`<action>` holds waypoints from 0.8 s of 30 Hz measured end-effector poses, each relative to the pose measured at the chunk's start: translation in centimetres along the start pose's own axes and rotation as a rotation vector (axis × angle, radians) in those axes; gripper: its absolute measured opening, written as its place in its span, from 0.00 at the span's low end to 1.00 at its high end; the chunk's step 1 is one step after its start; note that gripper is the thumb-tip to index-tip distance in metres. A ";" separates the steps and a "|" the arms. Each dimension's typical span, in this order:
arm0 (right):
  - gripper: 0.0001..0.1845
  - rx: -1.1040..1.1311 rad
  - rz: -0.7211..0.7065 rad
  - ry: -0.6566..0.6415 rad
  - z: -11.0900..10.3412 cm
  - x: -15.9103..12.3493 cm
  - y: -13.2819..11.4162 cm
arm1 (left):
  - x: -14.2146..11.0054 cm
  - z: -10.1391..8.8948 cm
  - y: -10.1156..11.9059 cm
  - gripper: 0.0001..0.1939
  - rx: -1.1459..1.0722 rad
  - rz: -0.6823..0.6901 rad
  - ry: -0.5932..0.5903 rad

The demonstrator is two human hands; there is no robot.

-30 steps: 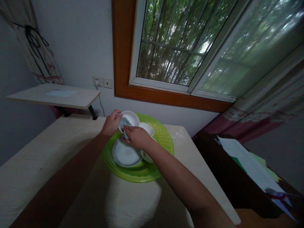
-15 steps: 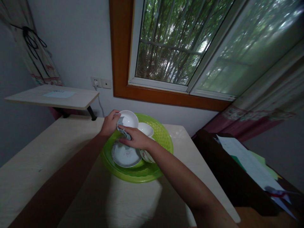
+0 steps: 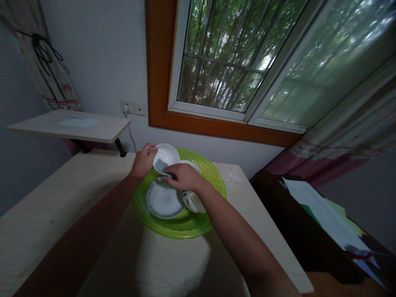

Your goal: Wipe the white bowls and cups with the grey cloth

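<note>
My left hand (image 3: 144,160) grips the left rim of a white bowl (image 3: 168,152), which is tilted over the far left of a green plastic basin (image 3: 176,234). A grey cloth (image 3: 160,165) is pinched in my right hand (image 3: 184,176) and pressed over the bowl's near rim, partly inside it. Below the bowl a white plate with a patterned rim (image 3: 165,201) lies in the basin. A bowl with red decoration (image 3: 193,203) sits beside the plate, partly under my right wrist. Behind my right hand another white bowl (image 3: 193,165) is mostly hidden.
The basin stands on a pale wooden table (image 3: 173,264). At the back left is a raised shelf (image 3: 108,128) with a paper sheet (image 3: 79,122). Wall sockets (image 3: 133,108) and a window lie behind. Papers (image 3: 321,210) and scissors (image 3: 361,252) rest on dark furniture at the right.
My right hand has slid with the cloth along the bowl's rim, to the right and slightly nearer me. The left hand keeps its grip on the bowl.
</note>
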State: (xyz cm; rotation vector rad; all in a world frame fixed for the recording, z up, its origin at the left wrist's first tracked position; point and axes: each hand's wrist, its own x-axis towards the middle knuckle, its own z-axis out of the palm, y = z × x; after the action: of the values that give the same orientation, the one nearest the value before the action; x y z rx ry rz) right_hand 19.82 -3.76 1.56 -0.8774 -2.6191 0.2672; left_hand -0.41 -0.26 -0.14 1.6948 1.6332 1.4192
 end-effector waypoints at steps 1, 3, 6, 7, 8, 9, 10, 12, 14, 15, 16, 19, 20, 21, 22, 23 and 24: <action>0.21 0.016 -0.017 0.005 0.1 0.0 -0.1 | 0.0 0.0 0.0 0.17 -0.006 -0.006 -0.002; 0.23 0.088 -0.053 0.028 0.4 0.0 -0.3 | 0.1 0.1 -0.1 0.16 -0.012 -0.010 -0.009; 0.26 0.238 -0.092 0.103 1.0 0.1 -0.5 | 0.1 0.1 -0.1 0.16 -0.005 -0.007 -0.006; 0.27 0.286 -0.100 0.126 1.2 0.2 -0.5 | 0.1 0.1 0.0 0.16 -0.009 -0.005 -0.003; 0.27 0.326 -0.104 0.144 1.3 0.3 -0.5 | 0.1 0.1 0.0 0.15 -0.015 -0.004 -0.002; 0.27 0.357 -0.103 0.151 1.4 0.4 -0.5 | 0.1 0.0 0.0 0.15 -0.021 -0.004 -0.002; 0.26 0.376 -0.095 0.153 1.4 0.4 -0.4 | 0.1 0.0 0.1 0.15 -0.024 -0.007 -0.003; 0.24 0.380 -0.069 0.145 1.3 0.5 -0.3 | 0.1 0.0 0.1 0.15 -0.020 -0.014 -0.007; 0.22 0.346 -0.045 0.125 0.9 0.4 -0.3 | 0.1 0.0 0.1 0.15 -0.015 -0.008 -0.009; 0.23 0.313 -0.039 0.107 0.6 0.4 -0.2 | 0.0 0.0 0.1 0.15 -0.012 -0.004 -0.009; 0.24 0.270 -0.029 0.089 0.4 0.3 -0.2 | 0.0 0.0 0.1 0.16 -0.008 -0.001 -0.011; 0.29 0.116 0.011 0.047 -0.2 0.3 -0.3 | 0.0 0.0 0.2 0.16 0.020 -0.011 -0.030; 0.30 0.082 0.017 0.037 -0.3 0.2 -0.3 | 0.0 0.0 0.2 0.16 0.029 -0.015 -0.042; 0.31 0.067 0.011 0.027 -0.3 0.2 -0.4 | 0.0 0.0 0.1 0.16 0.033 -0.016 -0.053; 0.30 0.069 -0.008 0.013 -0.2 0.2 -0.4 | 0.0 0.1 0.1 0.17 0.029 -0.015 -0.062; 0.29 0.082 -0.035 0.003 -0.1 0.2 -0.4 | 0.0 0.1 0.1 0.16 0.018 -0.014 -0.066; 0.28 0.098 -0.064 -0.001 0.1 0.2 -0.4 | 0.0 0.1 0.0 0.16 0.002 -0.016 -0.067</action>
State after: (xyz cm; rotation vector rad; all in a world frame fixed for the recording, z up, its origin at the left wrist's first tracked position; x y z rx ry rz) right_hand 19.35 -3.96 1.62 -0.7601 -2.6047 0.3754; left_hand -0.30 -0.17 -0.16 1.7077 1.6096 1.3389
